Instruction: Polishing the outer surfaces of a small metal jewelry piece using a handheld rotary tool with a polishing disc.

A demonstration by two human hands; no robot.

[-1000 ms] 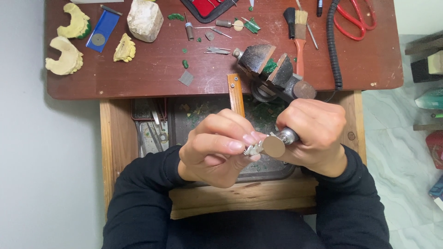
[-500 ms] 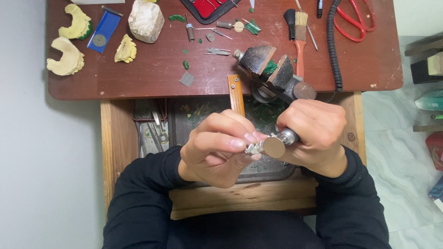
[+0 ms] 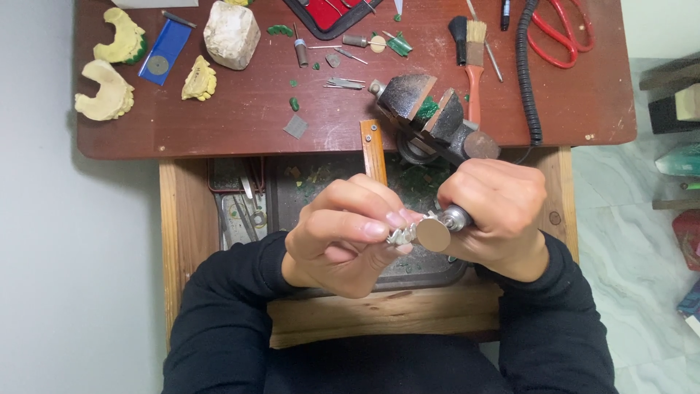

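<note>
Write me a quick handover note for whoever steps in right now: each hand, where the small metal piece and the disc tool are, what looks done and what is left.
Left hand: fingertips pinch the small metal piece, held over the open drawer tray.
Right hand: closed around the rotary handpiece; its round disc sits against the metal piece.
Nearby: bench vise just above the hands; plaster casts at the far left of the red-brown bench top.
Done: piece and tool are in hand and in contact.
Left: how far the surface is worked is too small to tell; judging by the contact, grinding seems unfinished.
</note>
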